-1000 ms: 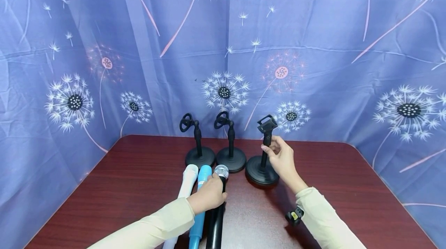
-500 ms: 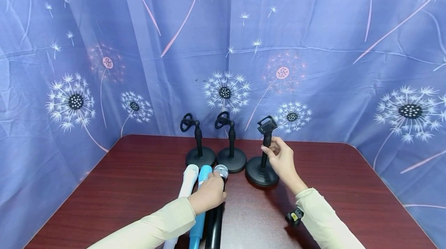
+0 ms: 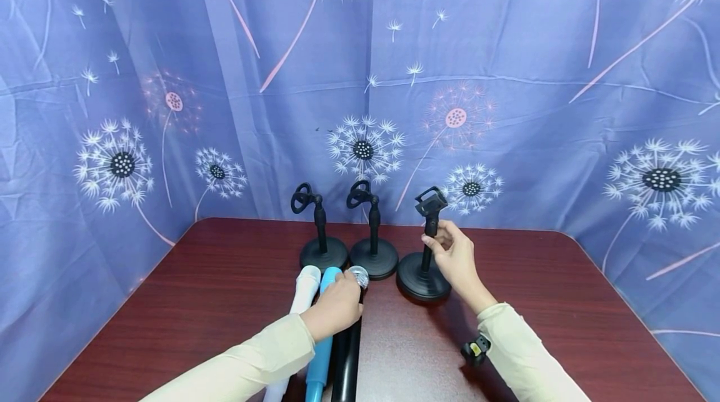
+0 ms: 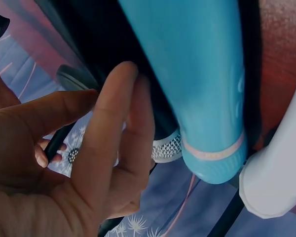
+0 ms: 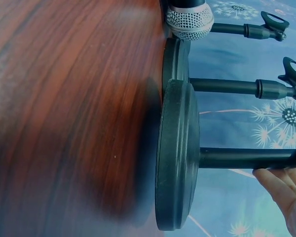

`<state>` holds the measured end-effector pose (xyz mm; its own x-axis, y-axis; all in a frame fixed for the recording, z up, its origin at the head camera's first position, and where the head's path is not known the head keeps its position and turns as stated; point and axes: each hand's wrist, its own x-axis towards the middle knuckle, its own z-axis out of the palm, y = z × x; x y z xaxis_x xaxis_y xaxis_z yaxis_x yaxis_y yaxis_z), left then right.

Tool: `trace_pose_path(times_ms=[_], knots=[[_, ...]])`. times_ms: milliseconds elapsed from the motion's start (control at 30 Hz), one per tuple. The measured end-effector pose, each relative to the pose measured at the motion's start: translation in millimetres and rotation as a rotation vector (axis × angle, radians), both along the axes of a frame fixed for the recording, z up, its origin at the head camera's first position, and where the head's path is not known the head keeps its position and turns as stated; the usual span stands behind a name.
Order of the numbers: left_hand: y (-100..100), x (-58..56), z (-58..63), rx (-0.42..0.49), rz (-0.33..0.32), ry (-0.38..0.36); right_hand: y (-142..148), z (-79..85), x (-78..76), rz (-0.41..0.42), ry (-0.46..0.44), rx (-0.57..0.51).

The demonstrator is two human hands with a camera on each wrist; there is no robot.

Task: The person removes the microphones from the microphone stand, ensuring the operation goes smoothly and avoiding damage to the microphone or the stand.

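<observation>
In the head view my left hand [image 3: 336, 307] is over a black microphone [image 3: 350, 352], just below its silver mesh head. The left wrist view puts that hand's thumb tip at one edge of the black barrel and its fingertips over the barrel; I cannot tell whether they pinch it. Left of it lie a blue microphone [image 3: 319, 364] and a white microphone [image 3: 304, 292], side by side. My right hand [image 3: 454, 257] holds the pole of the right-hand black microphone stand [image 3: 423, 280] between thumb and fingers, below its U-shaped clip [image 3: 432, 201].
Two more black microphone stands, a left one [image 3: 323, 252] and a middle one [image 3: 374, 257], stand just beyond the microphones, with ring-shaped holders on top. The dark red wooden table [image 3: 225, 302] ends at a blue dandelion-print curtain [image 3: 281, 139].
My left hand has shifted slightly towards the black microphone's mesh head and covers more of it and of the blue one. The right hand and its stand stay put.
</observation>
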<state>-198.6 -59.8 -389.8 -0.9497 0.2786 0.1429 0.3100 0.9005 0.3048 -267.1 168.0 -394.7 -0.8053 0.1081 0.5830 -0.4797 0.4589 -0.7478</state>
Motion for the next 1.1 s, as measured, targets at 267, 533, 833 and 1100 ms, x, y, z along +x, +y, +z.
trace_pose_path(times_ms=[267,533,833,1100], knots=[[-0.5,-3.9,5.2,-0.003,0.007,0.014,0.3,1.3,-0.5,0.004,0.022,-0.001],[-2.6,-7.7,5.6,-0.014,-0.028,0.026,1.9,1.4,-1.5,0.002,0.013,0.005],[-2.3,-9.3,11.6,-0.009,-0.026,0.036,1.4,2.4,-3.0,-0.001,0.009,-0.004],[-1.7,-15.0,20.0,-0.019,0.003,0.040,3.7,2.2,-6.6,-0.008,0.018,-0.006]])
